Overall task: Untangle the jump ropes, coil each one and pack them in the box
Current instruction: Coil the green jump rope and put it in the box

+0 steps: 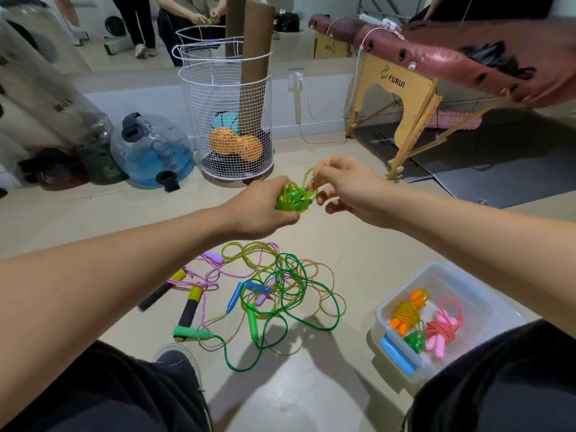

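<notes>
now: green rope bundle held in both hands above the floor tangle

up in front of the chest, the left hand (258,210) grips a small coiled bundle of translucent yellow-green jump rope with green handles (294,199), fingers curled around its lower left side. just beside it, the right hand (346,191) pinches a loose loop of the same rope between thumb and fingertip at the top right of the bundle, the loop arching up over the coil. both forearms reach out from the lower corners.

below the hands, on the beige floor (311,400), lies a tangle of uncoiled ropes (280,288): a dark green cord with green handles, a yellow-green cord, a pink braided cord with black foam and yellow handles, a tan cord, plus blue and lilac handles mixed in. the cords cross one another in many loops.

to the right of the tangle, near the right knee, sits a clear plastic box with blue latches (436,275). inside it lie an orange coiled rope bundle (406,313), a pink coiled rope bundle (442,330) and a small green bundle (416,341) between them at the near edge.

farther back stand a white wire mesh basket (224,120) holding an orange peanut-shaped ball, a clear blue-tinted water jug (152,151) to its left, and a maroon padded folding table with wooden legs (420,98) on the right.
</notes>
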